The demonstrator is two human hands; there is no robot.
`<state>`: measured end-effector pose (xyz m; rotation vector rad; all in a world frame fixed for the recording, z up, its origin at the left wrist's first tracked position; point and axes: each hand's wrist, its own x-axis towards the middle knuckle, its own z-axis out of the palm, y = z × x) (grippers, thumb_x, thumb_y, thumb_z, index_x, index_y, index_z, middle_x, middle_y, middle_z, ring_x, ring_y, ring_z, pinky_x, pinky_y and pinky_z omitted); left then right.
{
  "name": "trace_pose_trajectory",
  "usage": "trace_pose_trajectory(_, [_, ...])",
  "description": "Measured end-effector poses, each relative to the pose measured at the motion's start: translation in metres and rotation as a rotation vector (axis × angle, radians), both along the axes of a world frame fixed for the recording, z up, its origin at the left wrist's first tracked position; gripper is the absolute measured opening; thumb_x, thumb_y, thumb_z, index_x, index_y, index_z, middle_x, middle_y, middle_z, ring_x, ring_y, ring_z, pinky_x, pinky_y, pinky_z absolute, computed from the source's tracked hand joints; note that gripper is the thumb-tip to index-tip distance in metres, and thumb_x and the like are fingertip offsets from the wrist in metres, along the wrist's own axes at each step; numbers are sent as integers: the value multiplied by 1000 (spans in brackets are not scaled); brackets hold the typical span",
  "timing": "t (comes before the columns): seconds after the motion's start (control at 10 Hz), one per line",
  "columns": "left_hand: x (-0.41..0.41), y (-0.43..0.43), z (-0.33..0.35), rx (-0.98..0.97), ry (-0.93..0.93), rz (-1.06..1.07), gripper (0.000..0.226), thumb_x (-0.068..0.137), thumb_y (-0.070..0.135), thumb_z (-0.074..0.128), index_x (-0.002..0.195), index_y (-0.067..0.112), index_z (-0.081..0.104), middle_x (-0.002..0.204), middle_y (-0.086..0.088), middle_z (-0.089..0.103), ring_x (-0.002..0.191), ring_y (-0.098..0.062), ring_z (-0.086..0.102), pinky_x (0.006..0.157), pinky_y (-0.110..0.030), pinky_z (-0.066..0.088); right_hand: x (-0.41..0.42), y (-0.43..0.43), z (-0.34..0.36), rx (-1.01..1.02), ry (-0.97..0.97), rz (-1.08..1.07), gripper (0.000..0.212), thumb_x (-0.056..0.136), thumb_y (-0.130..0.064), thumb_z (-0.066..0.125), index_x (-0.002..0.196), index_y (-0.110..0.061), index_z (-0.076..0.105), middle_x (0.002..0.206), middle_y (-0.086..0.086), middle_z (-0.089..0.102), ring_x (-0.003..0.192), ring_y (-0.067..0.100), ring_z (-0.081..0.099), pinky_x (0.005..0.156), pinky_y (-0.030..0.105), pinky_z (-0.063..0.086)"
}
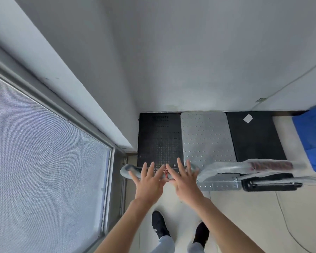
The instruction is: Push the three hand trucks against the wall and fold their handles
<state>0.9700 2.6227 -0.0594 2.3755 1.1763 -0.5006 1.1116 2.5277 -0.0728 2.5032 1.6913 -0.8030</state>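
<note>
Three hand trucks stand side by side with their far ends against the white wall (208, 70): a black perforated one (159, 136) in the corner, a silver dotted one (207, 137) in the middle, a plain black one (254, 137) on the right. My left hand (148, 179) and my right hand (183, 179) hover with fingers spread over the plastic-wrapped handle (130, 169) of the left truck, holding nothing. The plastic-wrapped handles (252, 168) of the other two trucks stick out to the right.
A window with a mesh screen (44, 152) and its sill run along the left. A blue object (314, 137) sits at the right by the wall. A thin cable (288, 229) lies on the tiled floor. My two black shoes (159, 225) stand below.
</note>
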Motion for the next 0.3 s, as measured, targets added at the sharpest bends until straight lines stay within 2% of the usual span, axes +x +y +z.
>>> trace_pose_trajectory(0.1, [-3,-5,2,-40,20,-5,51,100,54,26,147,51,9,164,0,12,152,-25,-3,104,-78,-11,-3,-6,5,-42,27,15,58,104,-36,35,153,-40,5,164,10,-10,147,45,-14,112,66,-7])
trace_pose_trajectory(0.2, [-1,-12,13,-83,28,29,52,99,54,22,149,48,8,165,0,7,152,-22,-8,106,-76,-11,1,-17,20,-38,81,-36,60,103,-42,35,154,-36,6,164,13,-7,148,44,-11,116,63,1])
trace_pose_trajectory(0.3, [17,-26,32,-100,-62,64,53,100,54,18,151,45,11,165,0,7,152,-20,-7,109,-72,-10,11,-33,41,-16,134,-126,62,102,-39,39,154,-35,5,164,12,-5,149,42,-9,116,64,4])
